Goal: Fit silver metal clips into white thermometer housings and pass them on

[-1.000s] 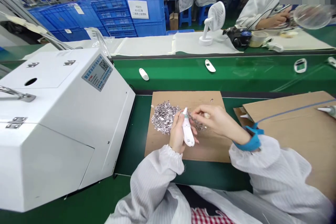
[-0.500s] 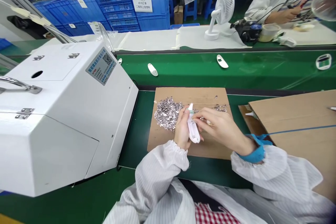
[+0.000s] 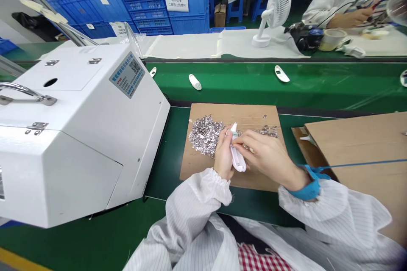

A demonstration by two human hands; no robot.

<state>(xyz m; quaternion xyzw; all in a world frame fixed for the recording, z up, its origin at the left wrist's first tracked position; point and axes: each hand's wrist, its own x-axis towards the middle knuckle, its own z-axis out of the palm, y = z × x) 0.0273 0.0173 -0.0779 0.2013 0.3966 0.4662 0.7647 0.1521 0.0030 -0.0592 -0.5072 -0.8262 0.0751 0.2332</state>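
Note:
My left hand (image 3: pixel 224 154) is closed round a white ear thermometer body (image 3: pixel 238 160), held tilted with its narrow tip pointing away from me. The fingers of my right hand (image 3: pixel 262 152) are pinched together against the upper part of that body, near a pale green section. Whatever small part may be between those fingertips is hidden. Under both hands lies a cardboard sheet (image 3: pixel 197 170). A heap of small shiny metal pieces (image 3: pixel 206 135) sits on its left half, and a thinner scatter of metal pieces (image 3: pixel 267 131) lies behind my right hand.
A white machine (image 3: pixel 95 135) fills the left side. Beyond the cardboard, a green conveyor (image 3: pixel 235 82) carries white shells (image 3: pixel 195 81). A cardboard box (image 3: pixel 359 135) stands at right. A blue cord (image 3: pixel 365 163) runs from my right wristband. Across the conveyor are a fan (image 3: pixel 273 10) and a co-worker's hand (image 3: pixel 349 19).
The white shells on the conveyor have shifted to the right. My view has turned slightly. Both hands keep nearly the same hold on the thermometer body.

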